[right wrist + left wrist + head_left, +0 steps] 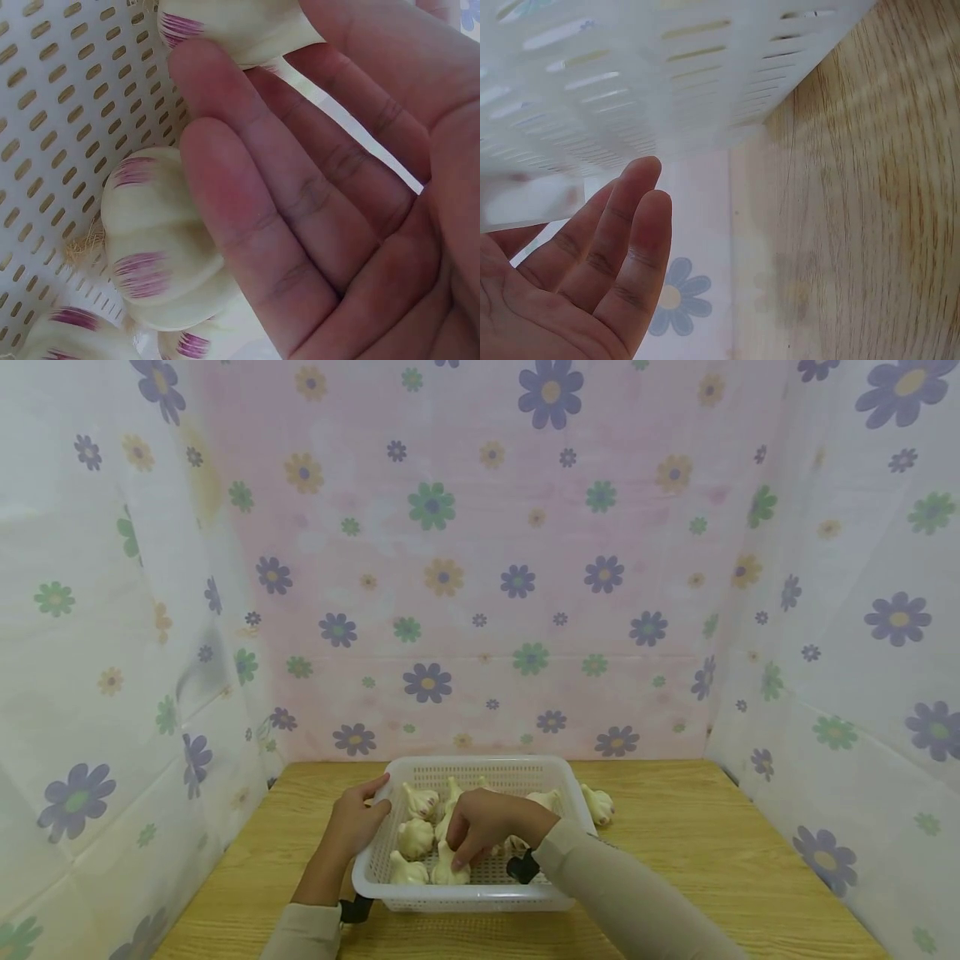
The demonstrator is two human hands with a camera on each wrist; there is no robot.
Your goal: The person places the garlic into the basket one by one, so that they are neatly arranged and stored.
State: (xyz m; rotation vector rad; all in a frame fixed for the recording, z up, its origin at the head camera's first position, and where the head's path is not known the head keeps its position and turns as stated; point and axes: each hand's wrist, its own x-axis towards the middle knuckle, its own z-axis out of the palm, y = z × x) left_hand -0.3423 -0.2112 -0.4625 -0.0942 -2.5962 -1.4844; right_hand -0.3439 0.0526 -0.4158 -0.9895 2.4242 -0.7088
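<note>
A white plastic basket [465, 891] with slotted walls holds several garlic bulbs, cream with purple streaks. At its left rim my left hand [358, 818] holds on, thumb on the rim. In the left wrist view, this hand's fingers [641, 225] lie along the basket's outer side. My right hand [483, 822] reaches inside and pinches a garlic bulb [448, 870] near the front wall. The same bulb shows at the thumb and fingertips at the top of the right wrist view. Another garlic bulb [161, 240] lies against the slotted floor beside those fingers.
One garlic bulb [597, 804] lies outside the basket, by its right wall, on the wooden table [675, 835]. Flower-patterned sheets [480, 610] stand behind and along both sides. More garlic bulbs [415, 838] fill the basket's left side.
</note>
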